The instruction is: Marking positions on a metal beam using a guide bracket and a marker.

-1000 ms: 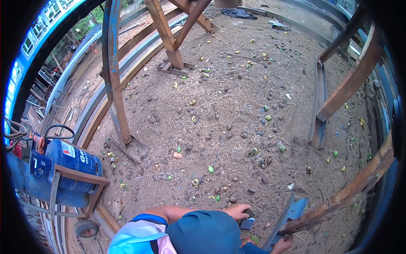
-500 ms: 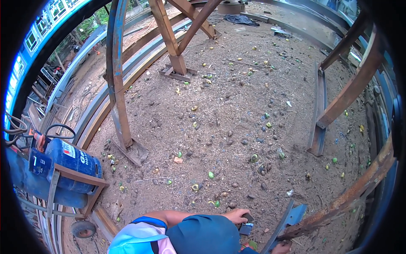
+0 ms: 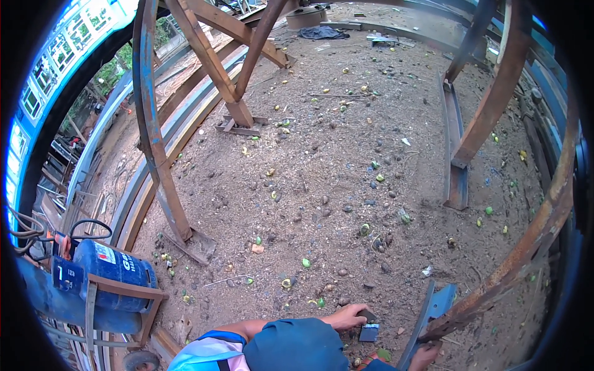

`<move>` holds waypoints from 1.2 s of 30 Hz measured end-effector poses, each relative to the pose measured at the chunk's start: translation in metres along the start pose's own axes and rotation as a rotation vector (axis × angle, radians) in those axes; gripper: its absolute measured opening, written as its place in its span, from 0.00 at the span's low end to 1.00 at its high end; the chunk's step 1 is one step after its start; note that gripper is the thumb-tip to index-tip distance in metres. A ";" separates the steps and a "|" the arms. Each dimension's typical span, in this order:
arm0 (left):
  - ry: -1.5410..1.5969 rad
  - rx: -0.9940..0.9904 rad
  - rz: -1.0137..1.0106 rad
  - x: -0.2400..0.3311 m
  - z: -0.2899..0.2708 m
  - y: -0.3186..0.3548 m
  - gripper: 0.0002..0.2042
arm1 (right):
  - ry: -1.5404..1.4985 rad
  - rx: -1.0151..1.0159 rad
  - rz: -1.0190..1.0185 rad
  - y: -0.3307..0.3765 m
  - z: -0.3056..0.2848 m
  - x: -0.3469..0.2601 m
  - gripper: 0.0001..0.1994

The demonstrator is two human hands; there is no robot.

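My left hand (image 3: 348, 318) reaches out past my raised knee (image 3: 296, 346), its fingers closed on a small dark flat piece (image 3: 368, 315). Just below those fingertips sits a small blue-grey block (image 3: 369, 334) on the dirt; whether the two touch, I cannot tell. To the right, my right hand (image 3: 426, 355) is curled at the lower end of a rusty steel post (image 3: 495, 287), beside its blue-painted foot plate (image 3: 442, 299). The metal and the picture's lower edge partly hide its fingers. An orange-red shape with a green leaf (image 3: 383, 355) shows between the hands.
Rusty steel legs (image 3: 167, 185) stand at left, with another (image 3: 489, 117) at right on a channel foot (image 3: 456, 179). Blue gas cylinders (image 3: 117, 278) rest in a metal frame at lower left, near a small wheel (image 3: 141, 361). Fallen fruit (image 3: 306, 263) and stones dot the ground.
The view has shifted a little, so the posts and cylinders sit differently in the picture. Both hands stay at the same things; the left still holds the dark piece.
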State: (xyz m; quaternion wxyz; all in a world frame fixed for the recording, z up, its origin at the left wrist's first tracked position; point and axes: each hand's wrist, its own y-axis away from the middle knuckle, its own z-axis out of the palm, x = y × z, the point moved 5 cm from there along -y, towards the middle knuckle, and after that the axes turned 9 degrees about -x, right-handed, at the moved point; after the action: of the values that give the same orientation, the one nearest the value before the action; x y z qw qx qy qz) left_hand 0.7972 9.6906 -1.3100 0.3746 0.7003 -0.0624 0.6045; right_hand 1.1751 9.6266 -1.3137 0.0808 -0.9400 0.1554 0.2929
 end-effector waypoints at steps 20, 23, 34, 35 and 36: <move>-0.114 0.008 -0.060 0.005 -0.006 0.001 0.17 | -0.028 -0.075 0.206 0.009 0.019 0.036 0.08; -0.110 0.008 -0.071 0.019 -0.005 0.006 0.18 | -0.078 -0.068 0.155 0.007 0.028 0.063 0.07; -0.116 -0.041 -0.124 0.012 -0.001 0.012 0.22 | -1.025 -0.309 0.844 -0.002 0.041 0.109 0.10; -0.108 -0.020 -0.134 0.007 -0.007 0.017 0.22 | -1.022 -0.335 0.841 0.004 0.060 0.105 0.10; -0.088 -0.110 -0.063 0.026 0.011 -0.013 0.22 | -0.467 -0.158 0.407 -0.005 0.017 0.135 0.11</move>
State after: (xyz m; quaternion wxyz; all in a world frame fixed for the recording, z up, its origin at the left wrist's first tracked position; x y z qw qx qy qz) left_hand 0.8200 9.7027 -1.2926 0.4281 0.7061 -0.0899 0.5568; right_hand 1.2731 9.6020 -1.4055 -0.0191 -0.8004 0.2942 0.5219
